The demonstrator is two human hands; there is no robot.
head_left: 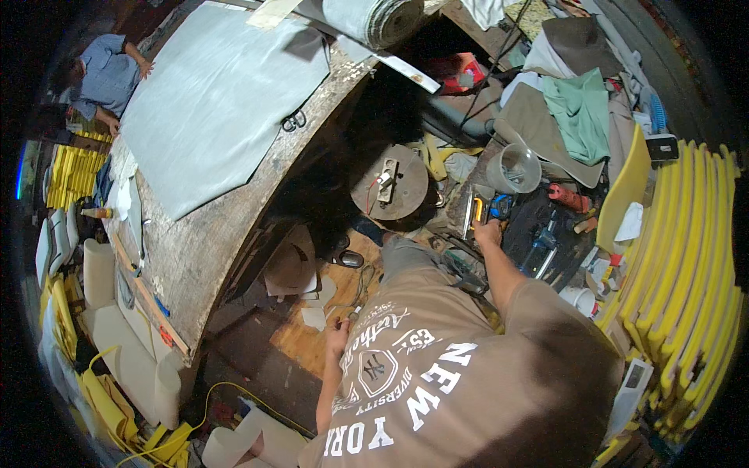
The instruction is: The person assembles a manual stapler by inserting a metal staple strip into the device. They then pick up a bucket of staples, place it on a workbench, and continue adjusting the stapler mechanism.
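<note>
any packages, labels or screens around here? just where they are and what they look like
Red box: top centre, under the table edge, pale label on it.
Small dark device: far right above the yellow foam sheets, rectangular with a pale face.
White flat device: lower right beside the foam, grey screen-like panel.

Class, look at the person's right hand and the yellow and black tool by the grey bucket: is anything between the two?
Nothing visible stands between them. The right hand already reaches the yellow and black tool and seems to touch its lower end. The grey bucket sits just beyond, up and to the right, off that path. The left hand hangs apart, over the wooden floor.
</note>
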